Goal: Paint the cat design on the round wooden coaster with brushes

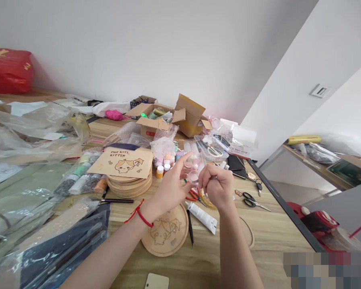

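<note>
Lying nearest, a board [165, 239] sits below both hands. Above it, the right hand [218, 186] is clenched, the left hand [174, 186] has parted fingers; whether either grips is unclear. Clear plastic [193, 176] shows between them, near both, long axis indistinct. Bottles [159, 172] stand beyond.

At centre, a clear piece [193, 176] looks smooth and glossy; below, the wooden disc [166, 235] is matt; upper-centre boxes [189, 115] are matt cardboard.
</note>
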`<move>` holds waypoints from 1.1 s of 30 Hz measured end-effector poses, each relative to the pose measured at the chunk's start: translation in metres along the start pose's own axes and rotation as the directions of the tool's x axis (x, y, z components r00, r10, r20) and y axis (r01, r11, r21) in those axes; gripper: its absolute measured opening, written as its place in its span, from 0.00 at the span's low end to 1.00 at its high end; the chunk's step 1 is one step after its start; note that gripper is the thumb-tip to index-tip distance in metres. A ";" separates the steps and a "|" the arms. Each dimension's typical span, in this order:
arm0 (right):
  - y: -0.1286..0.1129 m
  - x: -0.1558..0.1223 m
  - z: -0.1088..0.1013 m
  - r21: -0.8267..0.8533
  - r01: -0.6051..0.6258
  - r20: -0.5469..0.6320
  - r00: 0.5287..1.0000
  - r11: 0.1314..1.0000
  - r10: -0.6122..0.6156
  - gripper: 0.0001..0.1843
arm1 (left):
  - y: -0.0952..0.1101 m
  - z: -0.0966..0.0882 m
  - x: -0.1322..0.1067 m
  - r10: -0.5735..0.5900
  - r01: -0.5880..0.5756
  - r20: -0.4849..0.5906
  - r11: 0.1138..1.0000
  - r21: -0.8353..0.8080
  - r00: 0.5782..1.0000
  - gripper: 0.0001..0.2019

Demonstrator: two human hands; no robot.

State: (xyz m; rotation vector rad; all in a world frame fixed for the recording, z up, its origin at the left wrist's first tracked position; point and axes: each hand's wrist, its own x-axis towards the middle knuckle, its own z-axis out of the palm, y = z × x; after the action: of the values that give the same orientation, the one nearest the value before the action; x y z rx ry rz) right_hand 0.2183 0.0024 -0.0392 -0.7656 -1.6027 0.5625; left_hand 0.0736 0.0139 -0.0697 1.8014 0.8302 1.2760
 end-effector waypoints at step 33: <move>0.002 0.004 0.005 -0.053 -0.065 -0.178 0.983 0.996 0.055 0.11 | 0.000 -0.005 0.001 -0.040 0.040 0.054 0.999 0.016 0.998 0.38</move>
State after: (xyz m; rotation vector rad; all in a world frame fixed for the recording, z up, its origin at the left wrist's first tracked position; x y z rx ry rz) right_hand 0.2132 0.0070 -0.0396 -0.8861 -1.4416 0.4786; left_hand 0.0687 0.0163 -0.0684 1.8143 0.8433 1.1930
